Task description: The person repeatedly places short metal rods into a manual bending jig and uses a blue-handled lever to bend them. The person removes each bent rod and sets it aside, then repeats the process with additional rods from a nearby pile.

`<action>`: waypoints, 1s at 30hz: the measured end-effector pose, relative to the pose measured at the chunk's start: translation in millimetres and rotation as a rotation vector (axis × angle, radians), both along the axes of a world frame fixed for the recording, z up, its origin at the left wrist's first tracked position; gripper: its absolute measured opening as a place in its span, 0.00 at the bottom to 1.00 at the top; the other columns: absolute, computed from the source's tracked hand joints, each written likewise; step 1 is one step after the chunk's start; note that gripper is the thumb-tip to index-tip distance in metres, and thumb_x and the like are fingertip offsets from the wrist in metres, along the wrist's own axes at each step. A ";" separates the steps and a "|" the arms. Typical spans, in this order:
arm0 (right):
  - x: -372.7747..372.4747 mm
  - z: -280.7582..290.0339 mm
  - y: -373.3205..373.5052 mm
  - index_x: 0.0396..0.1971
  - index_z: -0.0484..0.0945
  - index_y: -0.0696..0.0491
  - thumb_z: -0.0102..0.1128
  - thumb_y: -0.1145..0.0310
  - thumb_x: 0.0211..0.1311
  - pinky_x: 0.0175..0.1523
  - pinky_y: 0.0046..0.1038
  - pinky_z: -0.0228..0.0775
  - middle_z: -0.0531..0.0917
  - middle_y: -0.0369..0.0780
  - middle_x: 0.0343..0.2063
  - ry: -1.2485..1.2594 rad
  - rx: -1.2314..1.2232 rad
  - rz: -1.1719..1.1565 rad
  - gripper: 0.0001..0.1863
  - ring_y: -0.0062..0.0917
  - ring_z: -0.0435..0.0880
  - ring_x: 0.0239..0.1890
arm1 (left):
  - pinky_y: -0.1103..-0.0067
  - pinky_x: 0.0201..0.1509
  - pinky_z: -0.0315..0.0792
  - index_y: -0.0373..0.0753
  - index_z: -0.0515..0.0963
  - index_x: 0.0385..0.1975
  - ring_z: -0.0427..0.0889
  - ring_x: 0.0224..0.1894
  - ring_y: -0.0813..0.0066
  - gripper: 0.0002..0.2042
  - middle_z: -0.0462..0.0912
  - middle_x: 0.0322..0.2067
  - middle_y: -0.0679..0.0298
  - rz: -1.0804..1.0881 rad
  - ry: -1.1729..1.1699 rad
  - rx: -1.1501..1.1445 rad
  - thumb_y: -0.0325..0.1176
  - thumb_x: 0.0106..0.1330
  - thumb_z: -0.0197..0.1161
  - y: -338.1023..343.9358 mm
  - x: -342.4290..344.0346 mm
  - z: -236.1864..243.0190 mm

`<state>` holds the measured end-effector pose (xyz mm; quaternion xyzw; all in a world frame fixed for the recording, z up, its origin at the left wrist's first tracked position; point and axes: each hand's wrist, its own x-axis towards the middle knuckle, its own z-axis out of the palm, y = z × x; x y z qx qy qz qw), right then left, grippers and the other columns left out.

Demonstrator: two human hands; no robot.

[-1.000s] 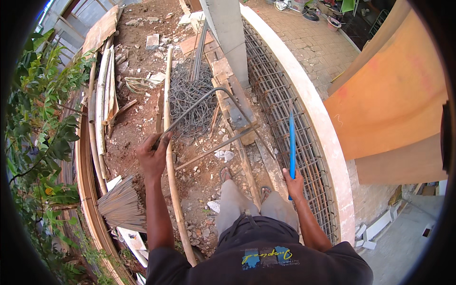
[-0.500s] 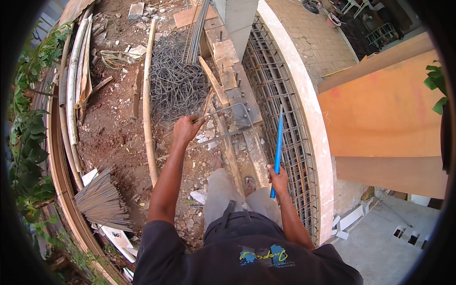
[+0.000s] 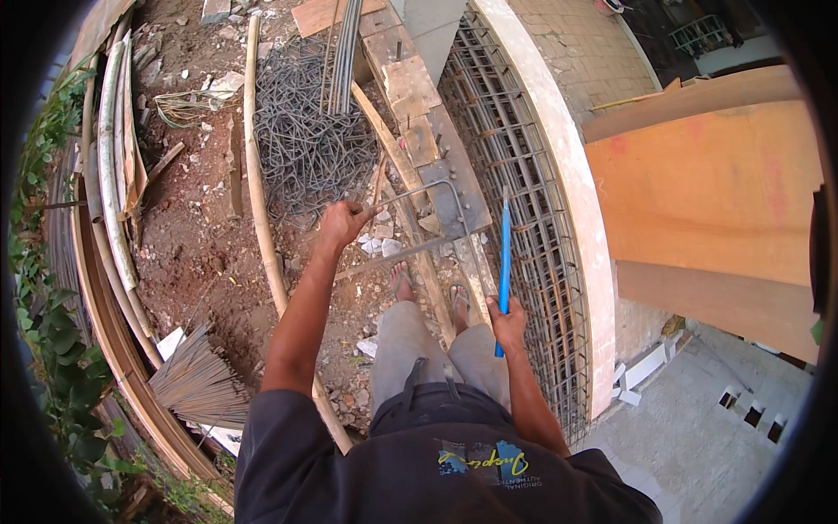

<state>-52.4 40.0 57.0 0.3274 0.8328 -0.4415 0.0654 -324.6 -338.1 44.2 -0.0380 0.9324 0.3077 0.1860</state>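
My left hand (image 3: pixel 339 226) has moved inward, closed on the bent rod (image 3: pixel 417 189) near the plank (image 3: pixel 448 143). My right hand (image 3: pixel 509 326) grips the blue stick (image 3: pixel 505 253).

Far left, leafy green plants (image 3: pixel 65 341), then a fanned bundle of thin brown metal rods (image 3: pixel 199 384). Rightward, a long pale bamboo pole (image 3: pixel 259 196) beside a tangled heap of grey steel pieces (image 3: pixel 305 148). Next, a long brown wooden beam (image 3: pixel 449 135) under a flat dark metal plate (image 3: pixel 441 201); right of that, a long grey steel-rod cage (image 3: pixel 534 201), then a curved pale concrete ledge (image 3: pixel 572 183). In the left hand (image 3: pixel 340 225), a thin bent grey metal frame (image 3: pixel 410 195), partly in front of the plate; in the right hand (image 3: pixel 506 325), a long slim blue rod (image 3: pixel 504 253), before the cage's left side.
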 end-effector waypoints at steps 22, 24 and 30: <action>-168.6 65.7 240.5 0.29 0.88 0.56 0.71 0.33 0.63 0.35 0.39 0.71 0.80 0.41 0.18 -0.377 0.315 0.852 0.34 0.32 0.78 0.24 | 0.66 0.50 0.83 0.34 0.93 0.35 0.92 0.39 0.60 0.37 0.92 0.31 0.52 0.277 -0.100 -0.126 0.68 0.44 0.85 21.4 3.9 6.2; -187.7 64.1 247.6 0.28 0.88 0.55 0.70 0.31 0.63 0.35 0.39 0.71 0.80 0.41 0.17 -0.375 0.366 0.933 0.35 0.32 0.78 0.24 | 0.65 0.49 0.83 0.34 0.93 0.35 0.92 0.38 0.60 0.38 0.92 0.31 0.52 0.263 -0.097 -0.143 0.69 0.43 0.85 21.9 2.8 4.2; -174.9 48.8 254.4 0.30 0.89 0.55 0.69 0.30 0.63 0.35 0.40 0.72 0.80 0.43 0.17 -0.355 0.316 0.900 0.36 0.35 0.79 0.23 | 0.65 0.48 0.83 0.35 0.92 0.33 0.91 0.37 0.59 0.39 0.91 0.28 0.53 0.280 -0.089 -0.158 0.72 0.43 0.83 26.4 4.3 -2.1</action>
